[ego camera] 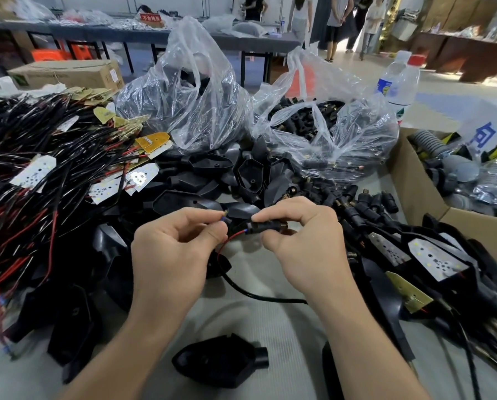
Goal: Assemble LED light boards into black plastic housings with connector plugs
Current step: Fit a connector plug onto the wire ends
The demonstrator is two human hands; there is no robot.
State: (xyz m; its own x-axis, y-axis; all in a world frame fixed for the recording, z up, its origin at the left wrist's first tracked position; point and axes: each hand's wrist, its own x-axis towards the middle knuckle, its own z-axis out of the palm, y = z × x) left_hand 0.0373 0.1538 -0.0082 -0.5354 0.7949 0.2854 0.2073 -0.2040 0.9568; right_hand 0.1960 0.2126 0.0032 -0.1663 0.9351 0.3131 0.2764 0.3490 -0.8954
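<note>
Left hand (169,255) pinches one wire tip (226,217); right hand (305,243) pinches one connector plug (267,226)

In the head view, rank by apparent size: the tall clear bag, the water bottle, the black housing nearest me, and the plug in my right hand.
Largest: clear bag.
Next: black housing and water bottle look alike; the housing lies nearer the camera, so no ranking.
Smallest: plug, pinched in the right hand.
</note>
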